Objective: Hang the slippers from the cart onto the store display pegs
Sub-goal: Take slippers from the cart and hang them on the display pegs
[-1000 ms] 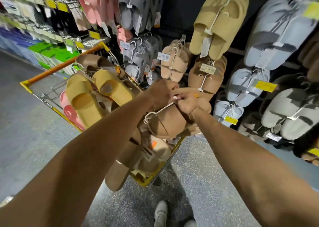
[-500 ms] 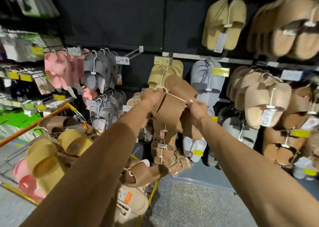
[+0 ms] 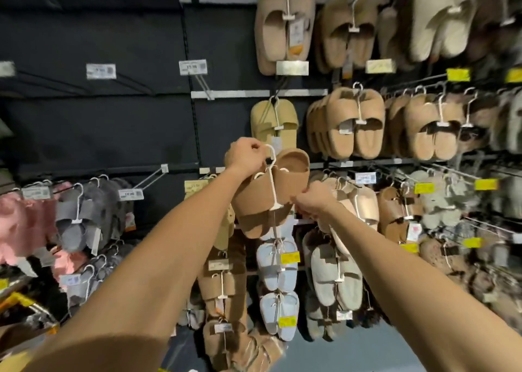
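A pair of brown slide slippers (image 3: 265,199) on a white plastic hanger (image 3: 273,179) is raised in front of the dark display wall. My left hand (image 3: 245,156) pinches the hanger's hook at the top. My right hand (image 3: 312,200) grips the pair's lower right side near the hanger clip. An empty peg (image 3: 202,84) with a price tag juts out above left of the pair. Another bare peg (image 3: 148,178) sits lower left. A tan pair (image 3: 275,125) hangs just behind my left hand.
Beige and tan slippers (image 3: 346,122) fill pegs to the right, grey and pink pairs (image 3: 76,216) hang at lower left, blue pairs (image 3: 278,267) below my hands. The cart's yellow corner (image 3: 21,301) shows at the left edge. The upper left wall panels are bare.
The brown pair went from just above the cart up to the wall, both hands rising with it. The view swung upward, so the cart has nearly left the frame.
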The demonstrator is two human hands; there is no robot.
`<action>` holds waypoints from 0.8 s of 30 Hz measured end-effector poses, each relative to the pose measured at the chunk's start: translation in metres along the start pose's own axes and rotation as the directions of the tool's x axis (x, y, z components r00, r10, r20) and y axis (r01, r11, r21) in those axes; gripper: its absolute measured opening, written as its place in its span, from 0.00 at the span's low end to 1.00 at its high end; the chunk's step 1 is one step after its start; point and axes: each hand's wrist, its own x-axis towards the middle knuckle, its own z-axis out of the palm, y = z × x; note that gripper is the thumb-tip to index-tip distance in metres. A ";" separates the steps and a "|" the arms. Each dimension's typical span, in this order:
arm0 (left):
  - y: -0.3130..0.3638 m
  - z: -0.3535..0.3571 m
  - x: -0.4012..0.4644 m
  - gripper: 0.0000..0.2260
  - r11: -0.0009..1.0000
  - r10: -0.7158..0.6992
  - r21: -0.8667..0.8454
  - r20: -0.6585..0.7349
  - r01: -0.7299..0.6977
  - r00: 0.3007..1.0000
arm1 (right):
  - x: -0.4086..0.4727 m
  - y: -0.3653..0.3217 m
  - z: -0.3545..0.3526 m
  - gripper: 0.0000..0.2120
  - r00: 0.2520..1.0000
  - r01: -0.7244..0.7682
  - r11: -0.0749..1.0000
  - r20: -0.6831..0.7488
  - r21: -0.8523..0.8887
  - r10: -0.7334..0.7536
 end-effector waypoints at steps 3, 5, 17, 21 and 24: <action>0.021 0.012 0.011 0.13 0.977 0.131 0.172 -0.013 -0.127 0.991 | 0.012 -0.018 -0.034 0.10 0.948 0.135 0.982 -0.272 -0.131 -0.167; 0.031 0.021 0.020 0.14 0.968 0.167 0.198 -0.043 -0.155 0.985 | 0.028 -0.025 -0.048 0.08 0.906 0.261 0.949 -0.294 -0.176 -0.304; 0.040 0.066 0.111 0.13 0.939 0.311 0.179 -0.085 -0.293 0.946 | 0.136 -0.059 -0.076 0.17 0.640 0.414 0.624 -0.275 -0.663 -0.717; 0.038 0.067 0.145 0.10 0.937 0.330 0.166 -0.124 -0.308 0.936 | 0.184 -0.089 -0.081 0.18 0.765 0.463 0.713 -0.170 -0.526 -0.621; 0.031 0.060 0.165 0.09 0.943 0.326 0.116 -0.133 -0.312 0.936 | 0.222 -0.109 -0.078 0.16 0.819 0.481 0.803 -0.147 -0.352 -0.555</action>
